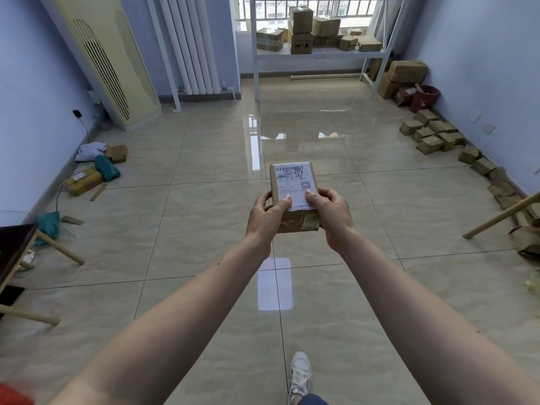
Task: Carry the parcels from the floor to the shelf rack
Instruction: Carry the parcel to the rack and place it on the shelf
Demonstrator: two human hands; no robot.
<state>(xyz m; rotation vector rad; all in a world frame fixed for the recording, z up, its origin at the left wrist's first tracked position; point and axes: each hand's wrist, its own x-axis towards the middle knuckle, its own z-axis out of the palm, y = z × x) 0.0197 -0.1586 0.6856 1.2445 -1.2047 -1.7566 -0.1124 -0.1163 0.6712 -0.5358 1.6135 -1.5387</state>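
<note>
My fingers (285,200) are closed on a small brown parcel (293,197): the left hand (264,213) clamps its left edge, the right hand (330,213) its right edge, both thumbs pressed flat on the white shipping label (295,182). The parcel rides level in front of me, clear of the tiled floor (204,159), roughly mid-room.

I judge this to be the carrying step, with pick-up done and placement not yet begun. The white shelf rack (318,55) stands well ahead against the barred window, its shelf already bearing several cardboard boxes (301,27). The next move calls for walking straight on across open tile, 1 white shoe (299,375) showing below, then finding a free spot on the shelf; the right end looks less crowded.

The label carries a barcode along the top, a QR code at its right, and bold handwritten black marks I cannot decipher; the printed lines are too small to read. A box on the rack bears 2 dark handling symbols.

More parcels wait on the floor: a loose cluster (96,168) by the left wall, a row of small boxes (432,135) along the right.
</note>
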